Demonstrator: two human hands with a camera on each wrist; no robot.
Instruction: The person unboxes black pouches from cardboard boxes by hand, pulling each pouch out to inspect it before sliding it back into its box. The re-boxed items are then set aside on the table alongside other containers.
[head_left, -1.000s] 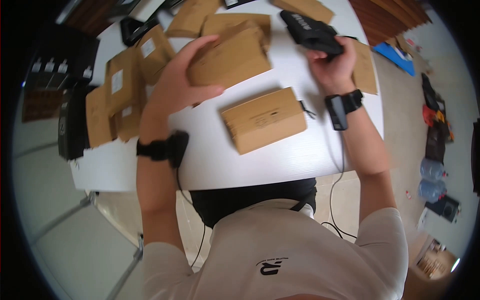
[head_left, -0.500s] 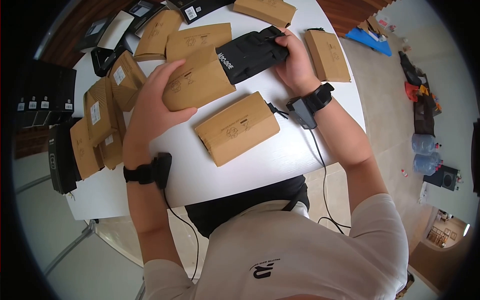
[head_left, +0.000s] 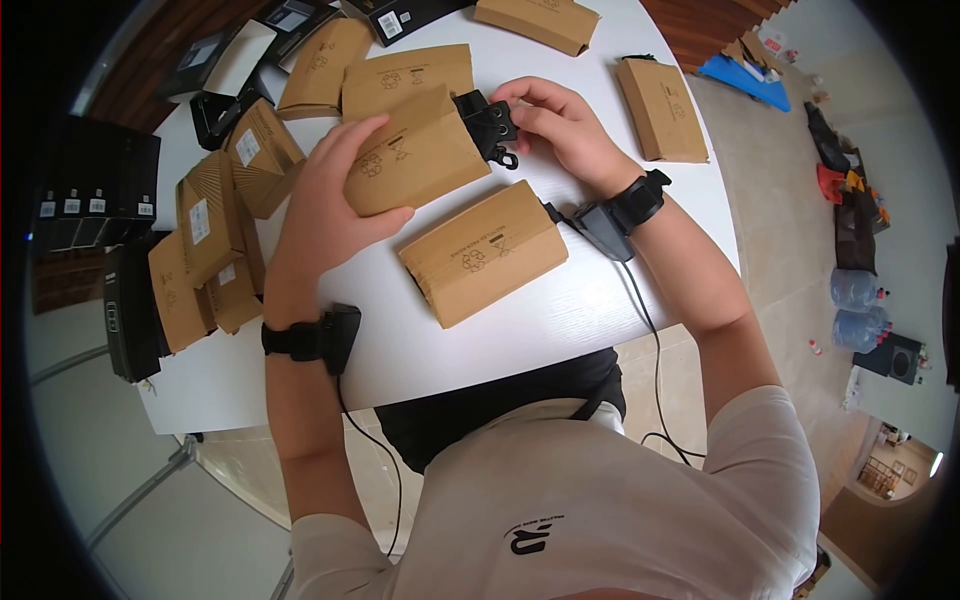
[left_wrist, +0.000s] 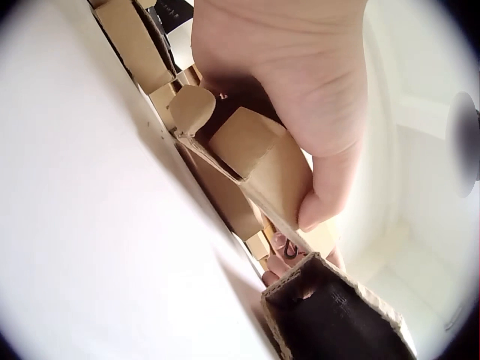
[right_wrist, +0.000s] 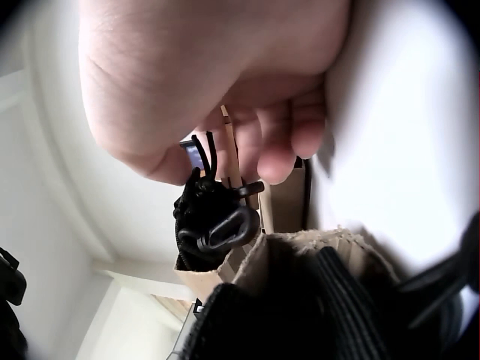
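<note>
In the head view my left hand (head_left: pixel 318 205) grips an open-ended cardboard box (head_left: pixel 425 155) across its width, thumb on the near side. A black fabric pouch (head_left: pixel 482 122) sits mostly inside it, only its end showing at the right. My right hand (head_left: pixel 572 132) holds that end between thumb and fingers. A black plastic clip (right_wrist: pixel 232 229) and thin cords hang from the pouch in the right wrist view. Close in front lies a second cardboard box (head_left: pixel 485 255) with black cord at its right end; black material (left_wrist: pixel 341 315) fills its open left end.
Several cardboard boxes (head_left: pixel 200 225) are piled at the left, others (head_left: pixel 410 78) behind my hands. One box (head_left: pixel 665 110) lies at the right edge, another (head_left: pixel 537 22) at the back. Black boxes (head_left: pixel 225 60) stand at the back left. The white table (head_left: pixel 600 290) ends before my body.
The black pouch has come from the right, lined up with the box, and slid left into it until only its end shows. My right hand moved left with it; the left hand kept its hold.
</note>
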